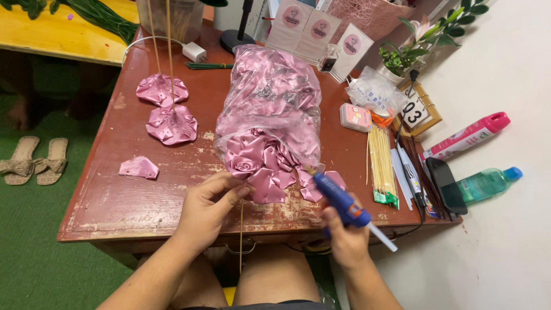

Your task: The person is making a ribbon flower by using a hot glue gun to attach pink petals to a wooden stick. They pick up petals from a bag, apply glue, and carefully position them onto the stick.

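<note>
My left hand (209, 204) pinches a thin wooden stick (241, 235) that hangs down past the table's front edge, its top at a pink satin ribbon petal (267, 186). My right hand (344, 238) grips a blue hot glue gun (338, 198), nozzle pointing up-left toward the petal. Just beyond lies a clear plastic bag (272, 97) stuffed with pink satin ribbon roses, several spilling out, one rolled rose (244, 162) near my left fingers.
On the worn red-brown table (138, 201): two finished pink flowers on sticks (171, 123), a loose petal (139, 167), a bundle of wooden skewers (380, 158), a pink box (355, 117), a phone (446, 183), a charger (194, 51). Bottles lie on the white floor at right, sandals at left.
</note>
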